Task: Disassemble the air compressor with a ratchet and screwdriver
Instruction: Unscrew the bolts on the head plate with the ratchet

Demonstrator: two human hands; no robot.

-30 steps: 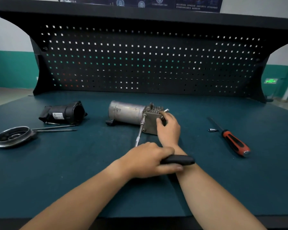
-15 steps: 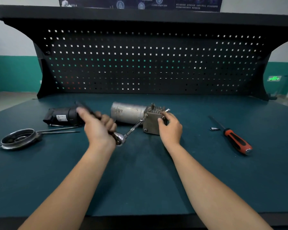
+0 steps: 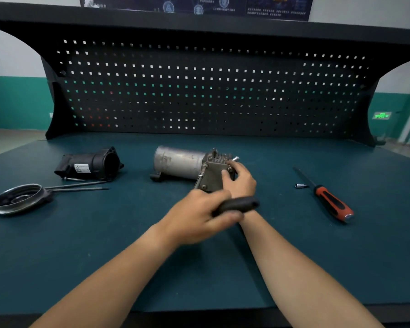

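A black pegboard backs the teal workbench; teal-and-white walls behind.

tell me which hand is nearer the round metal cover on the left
Left. The left hand holds the ratchet handle right of the cover; the right hand grips the compressor farther right.

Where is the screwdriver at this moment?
Head view: the screwdriver lies on the right side of the bench, right of the air compressor, with a small socket bit just left of its shaft.
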